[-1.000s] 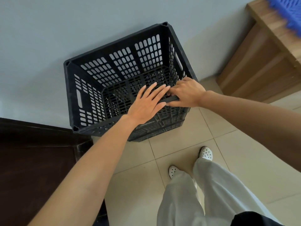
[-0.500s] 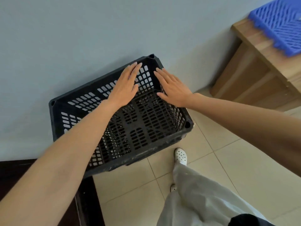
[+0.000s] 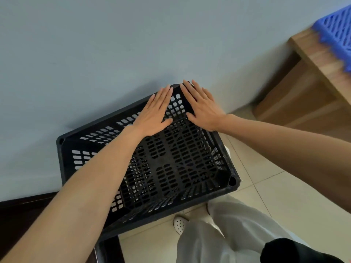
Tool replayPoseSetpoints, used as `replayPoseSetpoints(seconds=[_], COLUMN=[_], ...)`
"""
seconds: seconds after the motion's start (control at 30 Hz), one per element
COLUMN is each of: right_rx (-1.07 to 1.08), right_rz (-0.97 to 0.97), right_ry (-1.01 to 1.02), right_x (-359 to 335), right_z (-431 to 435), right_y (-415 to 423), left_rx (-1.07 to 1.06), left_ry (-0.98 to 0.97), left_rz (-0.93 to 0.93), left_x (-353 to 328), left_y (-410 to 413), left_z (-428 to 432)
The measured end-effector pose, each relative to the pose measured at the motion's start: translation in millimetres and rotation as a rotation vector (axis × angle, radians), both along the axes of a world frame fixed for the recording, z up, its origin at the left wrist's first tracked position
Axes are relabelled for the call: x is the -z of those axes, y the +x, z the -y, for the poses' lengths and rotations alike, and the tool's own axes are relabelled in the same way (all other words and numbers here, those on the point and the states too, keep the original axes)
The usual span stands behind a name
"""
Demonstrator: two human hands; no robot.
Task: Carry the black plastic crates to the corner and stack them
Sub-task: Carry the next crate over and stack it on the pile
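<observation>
Both hands are now reaching a little farther over than half a second ago, their fingertips closing in on the far corner of the black slotted plastic crate (image 3: 171, 168), which is sitting lower in view than before. A second ago they were at the near rim, with the right one curled over it.

The left hand (image 3: 153, 114) is lying flat, with fingers straight and together, holding nothing, over the top of the crate's far wall. The right hand (image 3: 203, 109) is lying equally flat and empty on the adjoining right-hand wall, and the two sets of fingertips are nearly meeting at the corner.

The crate is standing open side up with its far wall against the pale grey-blue painted wall (image 3: 114, 44), and its near left end is overlapping the dark brown wooden surface (image 3: 19, 215). Whether another crate is sitting under it cannot be told.

On the beige tiled floor (image 3: 284, 196), just beside the crate's near wall, the person's white perforated shoe (image 3: 180, 223) is showing below light grey trousers (image 3: 228, 234). Well apart, to the right, a light wooden bench (image 3: 313, 54) is carrying a blue slotted plastic piece (image 3: 336, 29).
</observation>
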State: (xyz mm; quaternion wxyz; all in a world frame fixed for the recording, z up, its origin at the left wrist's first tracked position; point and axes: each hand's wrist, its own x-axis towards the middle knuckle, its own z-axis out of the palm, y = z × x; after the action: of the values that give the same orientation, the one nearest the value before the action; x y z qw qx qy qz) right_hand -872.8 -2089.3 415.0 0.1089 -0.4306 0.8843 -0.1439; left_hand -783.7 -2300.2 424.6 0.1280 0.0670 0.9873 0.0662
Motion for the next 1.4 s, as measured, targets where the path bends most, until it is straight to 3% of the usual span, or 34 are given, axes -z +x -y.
replayPoseSetpoints(seconds=[0.13, 0.23, 0.33, 0.43, 0.7, 0.87, 1.4], right_rx=[-0.047, -0.074, -0.099, -0.168, -0.4, -0.44, -0.331], right_rz=[-0.016, -0.093, -0.189, -0.22, -0.152, -0.15, -0.237], right_ry=[0.062, 0.129, 0.13, 0.133, 0.113, 0.158, 0.379], right_x=[-5, -10, -16, -21, -52, -54, -15], right_z=[-1, -1, -1, 20, 188, 271, 311], right_y=[-3, -4, 8, 38, 142, 192, 201], left_rx=[-0.012, -0.044, -0.208, -0.232, -0.442, -0.79, -0.685], left_ry=[0.08, 0.107, 0.124, 0.02, -0.072, 0.097, -0.033], left_rz=[0.09, 0.039, -0.05, -0.035, -0.076, -0.089, -0.135], left_x=[-14, -21, -24, -27, -42, -23, 9], left_y=[-5, 4, 41, 99, 238, 279, 287], left_z=[2, 6, 22, 60, 141, 131, 135])
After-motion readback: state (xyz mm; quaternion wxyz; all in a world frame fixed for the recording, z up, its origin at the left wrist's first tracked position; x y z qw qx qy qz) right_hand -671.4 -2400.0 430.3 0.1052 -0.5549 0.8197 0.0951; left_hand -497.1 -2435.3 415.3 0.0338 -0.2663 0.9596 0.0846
